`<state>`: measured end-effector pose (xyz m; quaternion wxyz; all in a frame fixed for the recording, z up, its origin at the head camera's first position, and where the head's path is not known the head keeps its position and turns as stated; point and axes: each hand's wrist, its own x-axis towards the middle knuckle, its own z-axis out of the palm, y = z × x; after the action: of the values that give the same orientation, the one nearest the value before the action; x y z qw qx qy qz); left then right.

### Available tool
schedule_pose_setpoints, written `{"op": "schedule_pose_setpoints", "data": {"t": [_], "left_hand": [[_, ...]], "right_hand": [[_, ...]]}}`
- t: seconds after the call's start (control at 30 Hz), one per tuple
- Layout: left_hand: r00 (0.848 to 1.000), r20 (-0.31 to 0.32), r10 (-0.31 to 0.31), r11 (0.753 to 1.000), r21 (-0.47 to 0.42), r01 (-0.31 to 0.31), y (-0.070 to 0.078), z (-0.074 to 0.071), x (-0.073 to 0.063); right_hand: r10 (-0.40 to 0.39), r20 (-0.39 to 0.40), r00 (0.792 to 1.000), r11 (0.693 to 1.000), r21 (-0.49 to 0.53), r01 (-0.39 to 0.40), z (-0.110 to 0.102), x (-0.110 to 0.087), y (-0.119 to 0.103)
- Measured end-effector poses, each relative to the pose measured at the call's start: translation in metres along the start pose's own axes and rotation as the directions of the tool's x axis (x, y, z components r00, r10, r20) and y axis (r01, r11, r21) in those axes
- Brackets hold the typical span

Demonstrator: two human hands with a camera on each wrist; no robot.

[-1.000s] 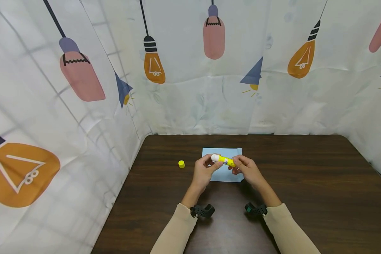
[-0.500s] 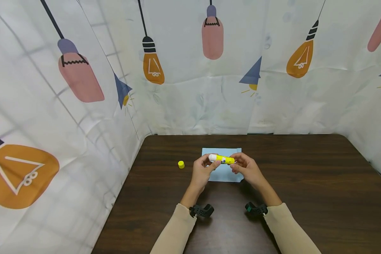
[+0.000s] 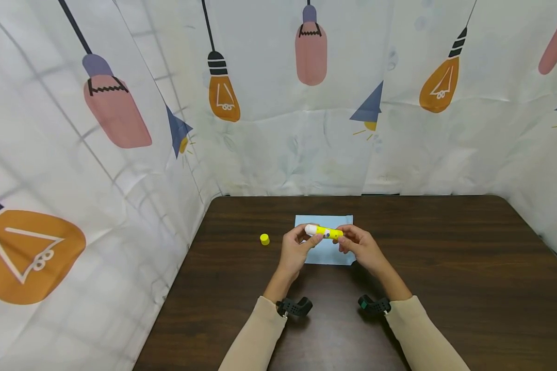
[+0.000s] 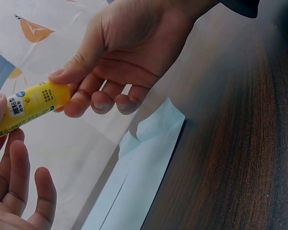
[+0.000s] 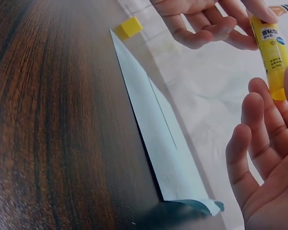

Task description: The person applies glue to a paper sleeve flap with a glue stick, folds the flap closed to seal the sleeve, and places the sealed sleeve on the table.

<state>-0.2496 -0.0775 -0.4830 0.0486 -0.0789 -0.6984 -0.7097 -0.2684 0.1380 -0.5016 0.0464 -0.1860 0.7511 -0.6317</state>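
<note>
- Pinching the glue stick (image 3: 330, 234) from both ends: the left hand (image 3: 294, 251) has thumb and finger clamped near the white end, and the right hand (image 3: 363, 246) grips the yellow base the same way. The spare fingers of both hands bend loosely, clear of the barrel.
- It looks like a twist of the base is on, so the tidy way would be a firm left grip, a small, slow right turn, and just a little glue showing. Too hard a squeeze could make it slip.
- Between the two sets of fingertips, then, lies the stick, nearly level, white end toward the left hand, held above the blue paper (image 3: 329, 254).
- Below, that paper rests on the table (image 3: 445, 268), one corner curling up on the right hand's side.
- Farther out, left of the paper and well apart from both hands, sits the yellow cap (image 3: 264, 239).
</note>
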Motion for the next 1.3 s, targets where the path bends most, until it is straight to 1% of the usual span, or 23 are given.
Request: {"op": "schedule_pose_setpoints", "data": {"t": [0.33, 0.53, 0.63, 0.7, 0.93, 1.17, 1.3], "left_hand": [[0.999, 0.036, 0.027, 1.0, -0.016, -0.027, 0.0006, -0.0005, 0.0014], [0.997, 0.055, 0.049, 0.998, -0.043, -0.047, -0.0015, -0.0004, 0.0015], [0.996, 0.068, 0.054, 0.998, -0.043, -0.051, -0.0022, -0.0003, 0.0011], [0.996, 0.075, 0.054, 0.998, -0.045, -0.051, -0.0019, -0.0001, 0.0005], [0.993, 0.094, 0.072, 0.995, -0.074, -0.065, -0.001, 0.0011, 0.0004], [0.993, 0.085, 0.078, 0.995, -0.068, -0.073, -0.0027, 0.0001, 0.0], [0.996, 0.06, 0.071, 0.996, -0.05, -0.068, -0.0033, -0.0005, 0.0002]], "right_hand": [[-0.016, 0.018, 1.0, 1.0, 0.009, 0.016, -0.001, 0.0005, -0.0008], [-0.035, 0.05, 0.998, 0.997, 0.068, 0.031, -0.0009, 0.0009, 0.0011], [-0.045, 0.049, 0.998, 0.996, 0.078, 0.042, -0.0009, 0.0004, 0.0012], [-0.04, 0.05, 0.998, 0.996, 0.077, 0.036, -0.0008, 0.0, 0.0012], [0.014, 0.049, 0.999, 0.997, 0.078, -0.017, -0.0004, -0.0002, 0.0007], [0.009, 0.019, 1.0, 0.999, 0.032, -0.009, -0.0007, -0.0011, 0.0007], [-0.025, -0.004, 1.0, 0.999, 0.034, 0.025, -0.0009, -0.0013, 0.0003]]}}
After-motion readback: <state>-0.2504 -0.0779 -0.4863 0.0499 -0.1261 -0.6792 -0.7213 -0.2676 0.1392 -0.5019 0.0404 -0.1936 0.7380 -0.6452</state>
